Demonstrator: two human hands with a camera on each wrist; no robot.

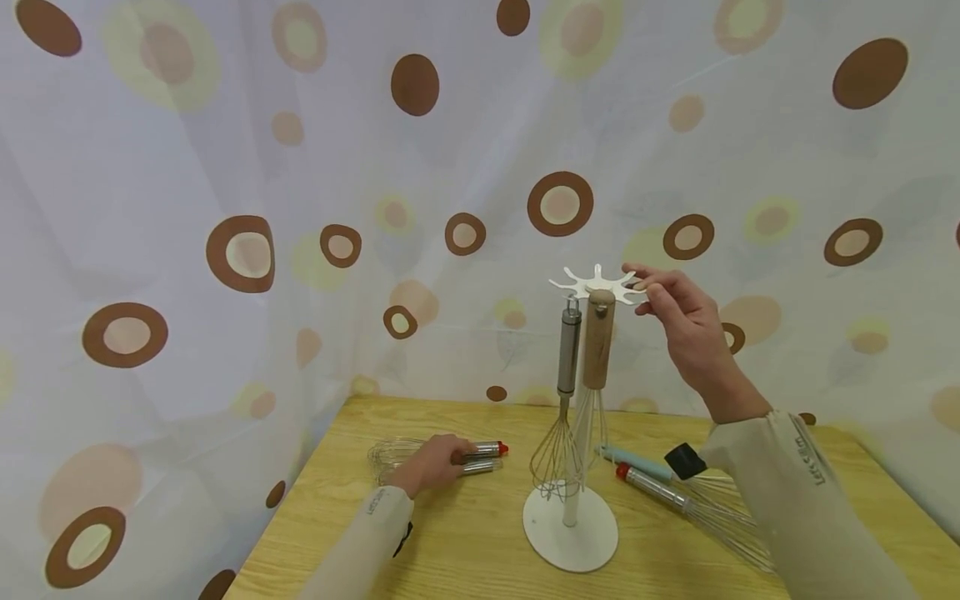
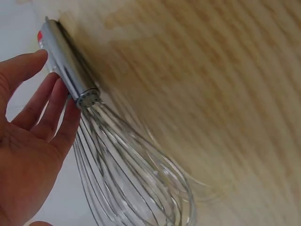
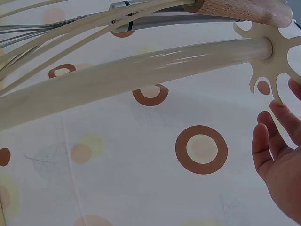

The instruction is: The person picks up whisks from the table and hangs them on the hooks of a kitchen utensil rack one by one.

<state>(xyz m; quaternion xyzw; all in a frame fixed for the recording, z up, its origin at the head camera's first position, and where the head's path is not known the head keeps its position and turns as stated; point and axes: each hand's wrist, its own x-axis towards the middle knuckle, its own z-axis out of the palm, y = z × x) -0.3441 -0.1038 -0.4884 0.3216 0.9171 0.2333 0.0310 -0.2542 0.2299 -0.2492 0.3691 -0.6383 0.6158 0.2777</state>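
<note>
A white rotary utensil stand has a round base [image 1: 570,542] and a top ring of hooks [image 1: 597,283]. From it hang a steel-handled whisk [image 1: 569,350] and a wooden-handled whisk [image 1: 599,342]. My right hand [image 1: 690,329] pinches one hook of the ring between thumb and fingers; in the right wrist view those fingers [image 3: 284,117] meet the hook's tip. At the left, two steel whisks lie on the table. My left hand [image 1: 435,464] is over them, its nearly straight fingers [image 2: 59,113] against a whisk handle [image 2: 68,61], the thumb apart from the fingers.
To the right of the stand lie a whisk with a pale blue handle [image 1: 637,462] and a steel whisk with a red end [image 1: 656,487], partly behind my right sleeve. A patterned curtain [image 1: 465,350] rises behind the wooden table [image 1: 465,550].
</note>
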